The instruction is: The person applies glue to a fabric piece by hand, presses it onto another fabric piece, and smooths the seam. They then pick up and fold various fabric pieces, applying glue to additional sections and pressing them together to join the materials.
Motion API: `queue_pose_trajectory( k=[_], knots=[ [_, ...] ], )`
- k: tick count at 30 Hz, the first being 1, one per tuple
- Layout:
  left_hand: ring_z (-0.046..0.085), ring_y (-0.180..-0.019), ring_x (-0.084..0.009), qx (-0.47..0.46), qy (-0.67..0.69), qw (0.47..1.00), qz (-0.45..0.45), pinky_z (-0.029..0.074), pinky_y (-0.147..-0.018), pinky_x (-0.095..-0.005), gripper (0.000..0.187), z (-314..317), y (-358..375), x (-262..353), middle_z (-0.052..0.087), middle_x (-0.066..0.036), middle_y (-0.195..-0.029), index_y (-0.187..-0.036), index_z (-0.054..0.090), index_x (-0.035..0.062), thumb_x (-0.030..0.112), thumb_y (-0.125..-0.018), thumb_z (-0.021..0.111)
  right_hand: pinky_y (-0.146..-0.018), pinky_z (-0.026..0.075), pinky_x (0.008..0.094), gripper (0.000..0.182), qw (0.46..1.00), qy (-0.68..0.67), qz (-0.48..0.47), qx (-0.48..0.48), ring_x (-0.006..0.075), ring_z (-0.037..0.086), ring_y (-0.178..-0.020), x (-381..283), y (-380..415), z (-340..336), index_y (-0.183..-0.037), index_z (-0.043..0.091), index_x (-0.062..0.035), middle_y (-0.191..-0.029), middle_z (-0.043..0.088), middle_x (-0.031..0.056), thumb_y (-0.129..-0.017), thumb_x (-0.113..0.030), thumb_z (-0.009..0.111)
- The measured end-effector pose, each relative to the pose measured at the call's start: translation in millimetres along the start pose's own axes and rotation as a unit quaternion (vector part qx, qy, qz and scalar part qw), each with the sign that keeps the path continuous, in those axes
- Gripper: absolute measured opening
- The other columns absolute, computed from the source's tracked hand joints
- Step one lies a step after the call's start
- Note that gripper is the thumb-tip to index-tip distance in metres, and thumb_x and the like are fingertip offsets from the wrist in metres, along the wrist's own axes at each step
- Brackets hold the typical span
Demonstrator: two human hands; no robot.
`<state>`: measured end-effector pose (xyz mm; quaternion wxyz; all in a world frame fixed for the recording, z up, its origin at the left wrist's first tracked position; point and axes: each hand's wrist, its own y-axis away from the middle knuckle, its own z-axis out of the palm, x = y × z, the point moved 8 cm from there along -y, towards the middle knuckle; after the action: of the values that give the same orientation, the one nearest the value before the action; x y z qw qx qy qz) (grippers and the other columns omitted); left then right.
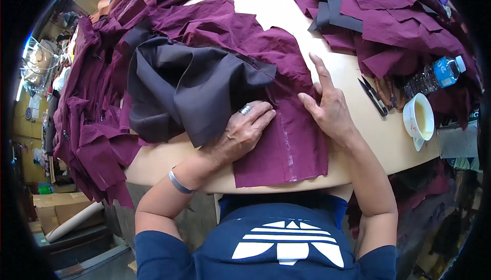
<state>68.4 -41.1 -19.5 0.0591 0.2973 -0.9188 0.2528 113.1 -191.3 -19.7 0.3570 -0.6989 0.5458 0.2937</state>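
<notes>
From my remote seat: hands apart. Left hand [242,133] on purple cloth [305,149], against dark cloth [176,83]; I can't tell if it pinches. Right hand [332,112] spread, index extended, by the purple's right edge. Purple lies near the table's [388,149] front edge.

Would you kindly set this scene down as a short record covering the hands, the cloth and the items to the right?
Left hand: fingers on the maroon cloth, beside the dark cloth
Right hand: open, index finger extended, near the maroon cloth's right edge; contact unclear
Maroon cloth: pale streak down its near part
Dark cloth: bunched
Right side: bottle, white bowl
</notes>
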Motion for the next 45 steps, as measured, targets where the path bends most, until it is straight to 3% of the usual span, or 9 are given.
queue_pose_trajectory(
  k=[6,10,17,22,26,29,34,38,45],
  knots=[
    [0.056,-0.102,-0.0316,-0.012,-0.024,0.999,-0.022,0.048,-0.088,-0.0364,0.034,-2,-2,1,0.053,-0.018,-0.111,-0.110,0.055,-0.0063,-0.007,-0.076,0.054,-0.060,0.043,0.0463,0.075,0.993,0.029,-0.086,0.076,0.0388,0.057,-0.056,9,-16,7,-0.143,0.019,-0.0150,-0.058,0.053,0.0205,-0.080,-0.002,0.056],
    [0.056,-0.104,-0.0319,-0.038,-0.036,0.998,-0.043,0.047,-0.089,-0.0359,0.035,5,0,-3,0.053,-0.018,-0.114,-0.112,0.054,-0.0069,-0.006,-0.078,0.053,-0.056,0.032,0.0218,0.068,0.994,-0.001,-0.077,0.079,0.0117,0.030,-0.054,11,-16,1,-0.142,0.027,-0.0189,-0.059,0.031,0.0017,-0.083,0.006,0.049],
    [0.055,-0.105,-0.0307,-0.044,-0.067,0.996,-0.043,0.047,-0.090,-0.0358,0.037,4,0,-1,0.053,-0.017,-0.119,-0.114,0.055,-0.0044,-0.006,-0.077,0.052,-0.054,0.030,0.0209,0.069,0.993,-0.033,-0.070,0.087,0.0090,0.027,-0.053,13,-15,0,-0.142,0.029,-0.0224,-0.059,0.026,0.0001,-0.082,0.006,0.050],
    [0.056,-0.104,-0.0294,-0.059,-0.007,0.997,0.058,0.047,-0.088,-0.0354,0.039,9,-6,5,0.056,-0.014,-0.118,-0.112,0.057,-0.0018,-0.008,-0.074,0.052,-0.055,0.031,0.0219,0.067,0.992,0.004,-0.086,0.095,0.0117,0.030,-0.053,13,-14,3,-0.141,0.030,-0.0215,-0.058,0.029,0.0031,-0.083,0.006,0.049],
    [0.058,-0.101,-0.0296,0.041,0.031,0.995,-0.080,0.048,-0.088,-0.0362,0.032,1,-1,-14,0.057,-0.015,-0.113,-0.108,0.059,-0.0026,-0.008,-0.077,0.053,-0.056,0.034,0.0239,0.065,0.990,0.017,-0.094,0.099,0.0146,0.035,-0.053,13,-14,3,-0.140,0.032,-0.0207,-0.058,0.034,0.0065,-0.083,0.006,0.049],
    [0.059,-0.099,-0.0305,0.006,-0.012,1.000,-0.024,0.049,-0.085,-0.0356,0.025,2,-4,-7,0.058,-0.016,-0.111,-0.106,0.059,-0.0028,-0.005,-0.081,0.053,-0.062,0.046,0.0475,0.066,0.994,0.043,-0.065,0.074,0.0397,0.058,-0.057,11,-14,4,-0.139,0.031,-0.0203,-0.063,0.056,0.0230,-0.080,0.003,0.050],
    [0.060,-0.099,-0.0300,0.016,0.027,0.999,-0.030,0.049,-0.086,-0.0353,0.025,2,-7,-14,0.059,-0.015,-0.110,-0.104,0.061,-0.0001,-0.004,-0.082,0.053,-0.063,0.046,0.0479,0.067,0.982,0.067,-0.147,0.099,0.0415,0.056,-0.056,8,-13,5,-0.139,0.031,-0.0197,-0.060,0.055,0.0223,-0.079,0.002,0.052],
    [0.059,-0.098,-0.0287,0.034,0.002,0.997,-0.063,0.049,-0.085,-0.0347,0.028,0,-12,-23,0.058,-0.013,-0.111,-0.106,0.061,0.0006,-0.004,-0.079,0.053,-0.064,0.044,0.0309,0.066,0.996,0.059,-0.038,0.057,0.0182,0.050,-0.058,13,-19,2,-0.141,0.030,-0.0162,-0.075,0.058,0.0134,-0.082,0.004,0.053],
    [0.057,-0.103,-0.0284,-0.010,-0.039,0.998,-0.055,0.045,-0.090,-0.0351,0.034,10,-10,-23,0.054,-0.015,-0.117,-0.112,0.056,-0.0021,-0.005,-0.078,0.051,-0.060,0.036,0.0195,0.065,0.979,0.001,-0.150,0.136,0.0098,0.033,-0.056,11,-26,-1,-0.140,0.033,-0.0198,-0.060,0.034,-0.0010,-0.083,0.003,0.054]
  ],
)
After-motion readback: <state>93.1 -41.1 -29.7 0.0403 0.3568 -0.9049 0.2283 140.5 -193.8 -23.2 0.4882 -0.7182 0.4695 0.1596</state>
